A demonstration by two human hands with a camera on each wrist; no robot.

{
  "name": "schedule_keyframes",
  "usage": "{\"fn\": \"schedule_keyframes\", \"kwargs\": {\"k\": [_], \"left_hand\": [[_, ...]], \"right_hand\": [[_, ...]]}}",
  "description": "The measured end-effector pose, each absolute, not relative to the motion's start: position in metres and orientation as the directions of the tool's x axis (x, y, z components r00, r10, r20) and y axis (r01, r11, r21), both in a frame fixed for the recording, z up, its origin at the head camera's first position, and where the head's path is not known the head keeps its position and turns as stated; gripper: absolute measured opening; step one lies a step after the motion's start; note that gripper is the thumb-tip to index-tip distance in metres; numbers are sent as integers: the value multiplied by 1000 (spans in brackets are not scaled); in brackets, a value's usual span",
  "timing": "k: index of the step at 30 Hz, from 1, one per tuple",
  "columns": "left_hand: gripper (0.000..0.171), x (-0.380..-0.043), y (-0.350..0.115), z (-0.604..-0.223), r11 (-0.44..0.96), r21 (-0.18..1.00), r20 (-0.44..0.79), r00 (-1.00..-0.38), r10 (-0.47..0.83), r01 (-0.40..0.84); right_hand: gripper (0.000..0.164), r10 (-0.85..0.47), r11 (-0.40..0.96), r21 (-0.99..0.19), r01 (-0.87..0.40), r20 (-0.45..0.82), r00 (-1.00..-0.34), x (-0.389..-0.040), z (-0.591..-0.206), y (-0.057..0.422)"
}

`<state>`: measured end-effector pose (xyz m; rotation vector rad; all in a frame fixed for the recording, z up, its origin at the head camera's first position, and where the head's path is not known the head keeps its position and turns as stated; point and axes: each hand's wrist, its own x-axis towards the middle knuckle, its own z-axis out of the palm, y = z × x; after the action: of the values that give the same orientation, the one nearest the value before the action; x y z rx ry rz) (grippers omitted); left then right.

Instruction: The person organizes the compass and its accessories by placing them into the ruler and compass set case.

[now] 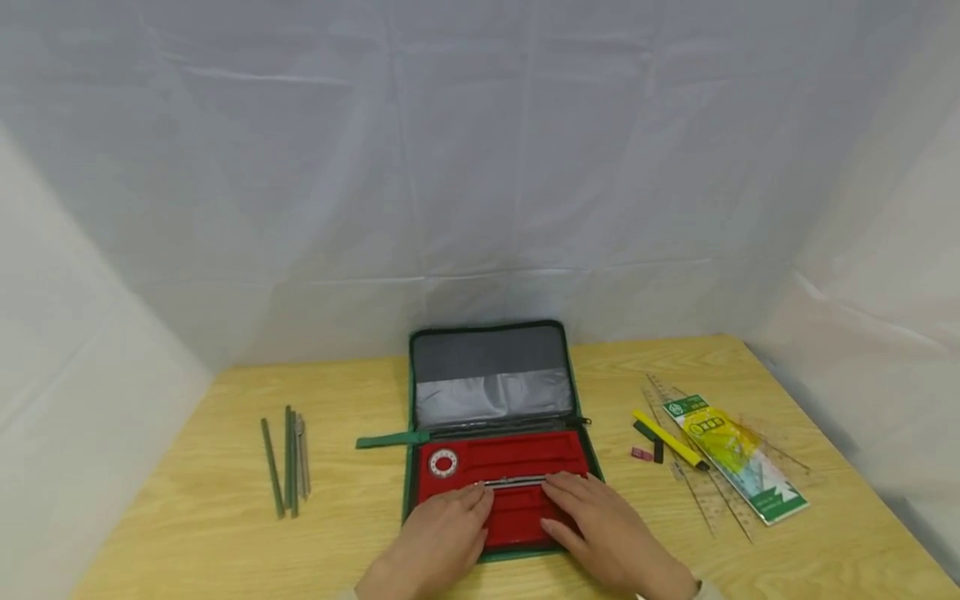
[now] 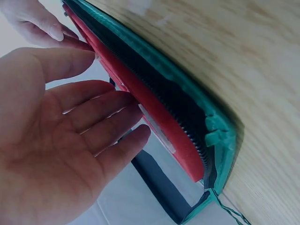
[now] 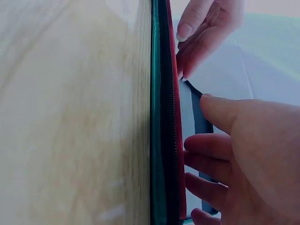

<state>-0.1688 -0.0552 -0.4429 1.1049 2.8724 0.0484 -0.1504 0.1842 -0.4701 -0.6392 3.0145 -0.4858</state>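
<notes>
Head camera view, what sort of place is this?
Probably a makeshift indoor work booth, though the building isn't shown: plain white sheeting hangs behind and on both sides of a wood-grain table, where an open zippered case lies.

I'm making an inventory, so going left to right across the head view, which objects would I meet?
Lone green stick → pair of green sticks → slim grey tools → green strap → white ring → silver instrument → pink block → small dark block → green-and-yellow packet. Overlapping things are left out.
</notes>
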Motion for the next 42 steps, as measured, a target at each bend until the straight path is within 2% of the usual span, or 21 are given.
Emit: {"fn": "schedule_keyframes", "kwargs": {"k": [9,12,18,22,29,38,42], "left_hand": [[45,-168,-56,-441,731,64,-33,-731,682,679],[46,-167,-56,-440,739,57,-37,-738,674,672],[42,-166,-56,-440,730,33,29,-731,682,683],[43,-168,-56,-441,741,58,-10,-742,671,669],[44,-169,-55,-440,736,2,-29,-735,677,677],[36,-176,-71,-434,727,100,120,-734,669,679],[36,-183,-85,-427,747,138,186,-758,625,650]], "right_hand": [[60,-383,877,-312,-365,4,-924,-149,-467,185],[57,-384,875,-309,-373,27,-923,-148,-466,183],[48,-383,865,-316,-390,88,-920,-149,-466,184],[51,-385,863,-332,-380,51,-921,-150,-467,184],[50,-374,864,-349,-363,37,-927,-152,-467,182],[38,-333,816,-444,-370,162,-929,-155,-469,185],[42,-331,828,-424,-368,160,-930,-161,-465,187]]}}
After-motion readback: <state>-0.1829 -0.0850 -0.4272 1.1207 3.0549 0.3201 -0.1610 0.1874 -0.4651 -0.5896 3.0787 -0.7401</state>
